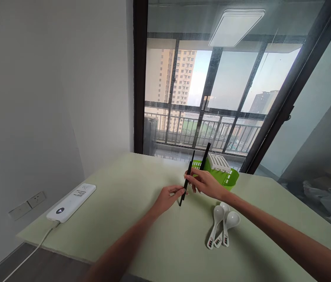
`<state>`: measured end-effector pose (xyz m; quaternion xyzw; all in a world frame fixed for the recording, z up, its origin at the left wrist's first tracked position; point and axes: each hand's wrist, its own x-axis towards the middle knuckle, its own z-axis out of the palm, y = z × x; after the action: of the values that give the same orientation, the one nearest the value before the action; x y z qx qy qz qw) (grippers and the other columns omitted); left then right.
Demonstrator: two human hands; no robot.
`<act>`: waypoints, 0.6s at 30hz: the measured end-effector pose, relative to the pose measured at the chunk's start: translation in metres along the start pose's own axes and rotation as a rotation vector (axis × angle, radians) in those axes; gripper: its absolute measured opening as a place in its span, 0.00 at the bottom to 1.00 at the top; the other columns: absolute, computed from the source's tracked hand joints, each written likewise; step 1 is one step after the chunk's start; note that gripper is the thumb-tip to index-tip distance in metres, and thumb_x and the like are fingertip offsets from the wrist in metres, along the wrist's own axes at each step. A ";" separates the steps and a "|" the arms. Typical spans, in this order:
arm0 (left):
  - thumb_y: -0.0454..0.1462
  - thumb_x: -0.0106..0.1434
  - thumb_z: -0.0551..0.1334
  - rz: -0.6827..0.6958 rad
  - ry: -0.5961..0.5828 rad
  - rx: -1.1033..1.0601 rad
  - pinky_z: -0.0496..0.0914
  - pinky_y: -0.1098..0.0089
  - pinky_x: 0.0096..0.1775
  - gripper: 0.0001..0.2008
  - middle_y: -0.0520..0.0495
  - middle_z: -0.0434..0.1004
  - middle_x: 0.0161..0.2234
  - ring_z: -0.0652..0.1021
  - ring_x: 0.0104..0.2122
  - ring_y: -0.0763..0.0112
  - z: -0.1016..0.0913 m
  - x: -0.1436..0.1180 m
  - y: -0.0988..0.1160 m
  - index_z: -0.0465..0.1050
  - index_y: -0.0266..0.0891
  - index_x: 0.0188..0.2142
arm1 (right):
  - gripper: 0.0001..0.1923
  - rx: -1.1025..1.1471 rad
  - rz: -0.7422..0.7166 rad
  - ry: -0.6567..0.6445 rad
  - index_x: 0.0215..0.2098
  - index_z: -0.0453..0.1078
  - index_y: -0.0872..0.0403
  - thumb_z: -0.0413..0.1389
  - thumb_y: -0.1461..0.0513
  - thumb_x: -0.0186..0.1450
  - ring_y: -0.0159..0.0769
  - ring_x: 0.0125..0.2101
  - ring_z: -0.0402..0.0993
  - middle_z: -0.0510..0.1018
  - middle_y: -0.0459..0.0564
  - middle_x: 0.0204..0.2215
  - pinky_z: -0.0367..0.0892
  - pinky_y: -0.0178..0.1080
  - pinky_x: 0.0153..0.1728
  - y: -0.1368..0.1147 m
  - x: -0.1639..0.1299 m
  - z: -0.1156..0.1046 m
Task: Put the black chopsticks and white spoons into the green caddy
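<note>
Both hands are out over the middle of the pale green counter (118, 203), close together, each on a black chopstick.

Left hand (168, 197): fingers pinched on the lower part of one black chopstick (186, 182). That stick stands steeply tilted, bottom tip on or just above the counter, top leaning far and right.

Right hand (205, 183): fingers closed round the second black chopstick (205, 156), held just right of the first, also near upright; its upper end pokes out above the hand. Lower end is hidden behind the fingers, so I cannot tell whether it reaches the counter. The two sticks run roughly parallel and very near; whether they touch is not clear.

Just beyond the right hand, far side of the counter: a lime green plastic cutlery basket (226, 178) with a white slotted insert (218, 162) sitting in or on its top.

Near and right of the hands: three white ceramic soup spoons (222, 225) lying flat in a fan, bowls far, handles near, handles overlapping, small printed marks at the handle ends.

Left edge of the counter: a white flat device (71, 201) with a dark round button, and a white cable (30, 254) dropping off the near edge. On the left wall there is a socket plate (27, 204). A glass balcony door (212, 98) stands behind the counter, with tower blocks outside.
</note>
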<state>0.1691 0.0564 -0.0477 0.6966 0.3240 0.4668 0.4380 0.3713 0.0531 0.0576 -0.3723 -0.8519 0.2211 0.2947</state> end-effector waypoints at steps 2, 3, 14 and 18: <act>0.52 0.66 0.64 -0.033 0.036 0.049 0.73 0.67 0.47 0.19 0.46 0.86 0.40 0.82 0.44 0.60 0.002 -0.001 0.000 0.84 0.39 0.41 | 0.22 0.025 -0.015 -0.004 0.36 0.65 0.50 0.47 0.42 0.73 0.32 0.22 0.77 0.78 0.45 0.29 0.69 0.34 0.26 0.005 -0.004 0.002; 0.51 0.64 0.65 -0.049 0.053 0.075 0.73 0.68 0.45 0.19 0.46 0.86 0.39 0.82 0.42 0.60 0.002 -0.001 -0.001 0.85 0.39 0.39 | 0.22 0.033 -0.019 -0.008 0.37 0.66 0.50 0.47 0.42 0.73 0.33 0.21 0.77 0.78 0.45 0.29 0.69 0.34 0.25 0.007 -0.005 0.003; 0.46 0.59 0.70 -0.081 0.034 0.194 0.73 0.68 0.42 0.13 0.47 0.87 0.37 0.83 0.38 0.59 0.001 0.000 -0.014 0.86 0.40 0.37 | 0.23 0.039 -0.031 -0.064 0.32 0.68 0.50 0.49 0.42 0.72 0.34 0.20 0.76 0.76 0.44 0.21 0.68 0.35 0.26 0.019 -0.012 0.015; 0.46 0.59 0.69 -0.064 0.014 0.234 0.73 0.68 0.43 0.13 0.48 0.87 0.36 0.84 0.38 0.59 0.001 0.000 -0.016 0.86 0.39 0.36 | 0.23 0.027 -0.021 -0.065 0.31 0.67 0.50 0.50 0.42 0.73 0.35 0.20 0.77 0.77 0.44 0.20 0.67 0.35 0.26 0.022 -0.014 0.016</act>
<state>0.1691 0.0627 -0.0625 0.7290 0.4017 0.4162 0.3661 0.3798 0.0540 0.0281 -0.3519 -0.8617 0.2415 0.2743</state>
